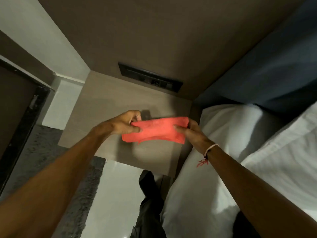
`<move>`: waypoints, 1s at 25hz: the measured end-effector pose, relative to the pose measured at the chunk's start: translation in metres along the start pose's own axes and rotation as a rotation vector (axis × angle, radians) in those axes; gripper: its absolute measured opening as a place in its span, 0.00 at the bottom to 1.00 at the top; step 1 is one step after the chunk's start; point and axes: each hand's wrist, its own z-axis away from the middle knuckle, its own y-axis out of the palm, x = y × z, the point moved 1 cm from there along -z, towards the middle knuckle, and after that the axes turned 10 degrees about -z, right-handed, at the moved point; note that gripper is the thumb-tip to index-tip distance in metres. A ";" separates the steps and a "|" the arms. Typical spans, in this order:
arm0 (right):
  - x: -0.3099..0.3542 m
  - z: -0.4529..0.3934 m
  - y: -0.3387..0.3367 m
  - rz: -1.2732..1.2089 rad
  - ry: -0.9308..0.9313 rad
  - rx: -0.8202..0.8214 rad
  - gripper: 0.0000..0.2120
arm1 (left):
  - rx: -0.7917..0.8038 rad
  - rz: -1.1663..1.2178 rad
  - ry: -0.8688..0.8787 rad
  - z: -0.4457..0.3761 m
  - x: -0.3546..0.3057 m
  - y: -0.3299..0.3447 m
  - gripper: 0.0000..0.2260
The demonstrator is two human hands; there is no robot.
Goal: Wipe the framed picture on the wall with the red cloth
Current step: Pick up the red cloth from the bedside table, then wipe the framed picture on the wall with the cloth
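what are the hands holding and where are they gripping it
The red cloth, folded: the left hand pinches its left end, the right hand its right end.

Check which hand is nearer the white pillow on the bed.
Right. The right hand grips the red cloth at its right end, just beside the white pillow. The left hand grips the cloth's far end, over the nightstand.

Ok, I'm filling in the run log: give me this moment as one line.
stage: cloth prep | left hand and right hand: holding red cloth | above nightstand | framed picture: not visible
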 end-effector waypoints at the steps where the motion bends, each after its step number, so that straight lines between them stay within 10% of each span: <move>1: 0.015 0.013 -0.003 -0.040 -0.021 0.006 0.21 | -0.018 0.000 0.024 0.009 -0.016 -0.014 0.17; 14: 0.345 0.284 -0.117 -0.236 -0.773 -0.126 0.08 | -0.381 -0.139 0.604 0.206 -0.407 -0.220 0.11; 25: 0.538 0.544 -0.270 -0.222 -1.316 -0.500 0.11 | -0.561 -0.136 1.146 0.336 -0.740 -0.242 0.06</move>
